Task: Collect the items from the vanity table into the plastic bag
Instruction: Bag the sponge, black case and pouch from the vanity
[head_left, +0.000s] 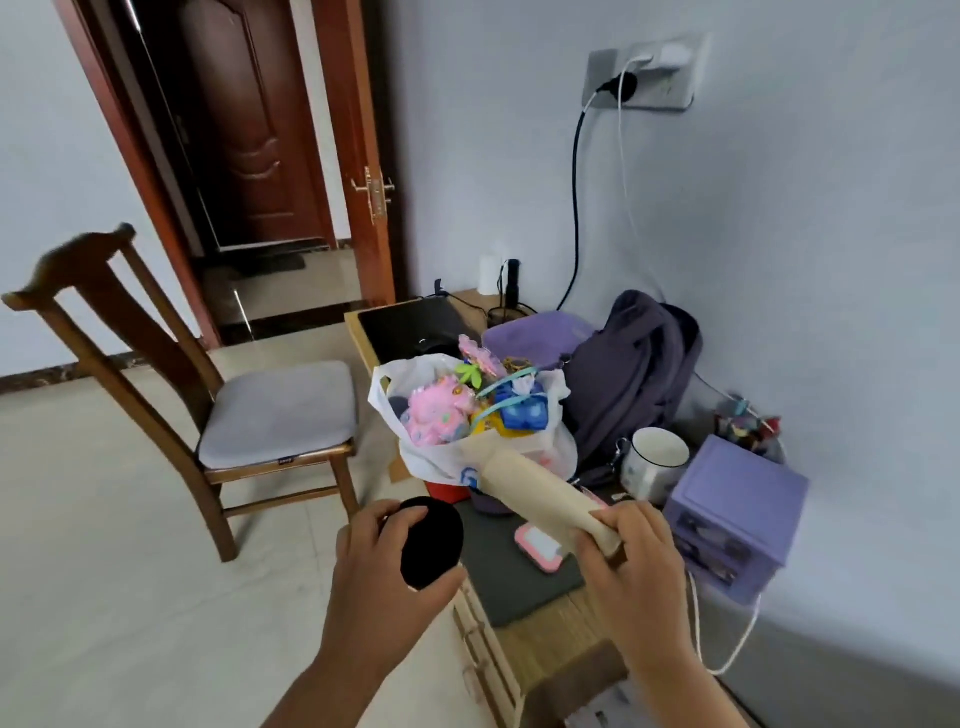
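1. Head view, far left: a wooden chair (171, 395) with a grey cushion stands on the tiled floor beside the vanity table (550, 639), well apart from the hands and no part of the job.
2. The left hand (384, 566) is curled round a round black object (431, 543), held out over the floor just off the table's edge. What the object is cannot be made out. It looks picked up and waiting its turn for the bag.
3. The plastic bag (415, 452), white, stands open on the table between the black mat at the far end and the dark grey mat (519, 577) nearer the person. It is already heaped: a pink toy (439, 413) and a blue toy (522, 413) rise above its rim.
4. A beige roll (545, 493) slants from the bag's near rim down to the right hand (631, 551), which grips its lower end. The far end seems aimed at the opening, likely so that it slides in lengthwise beside the toys.
5. Under the roll, a small pink-framed item (540, 545) lies on the grey mat, not yet gathered.
6. Further right are a white mug (654, 462), a dark backpack (634, 374) against the wall and a purple drawer box (737, 519).
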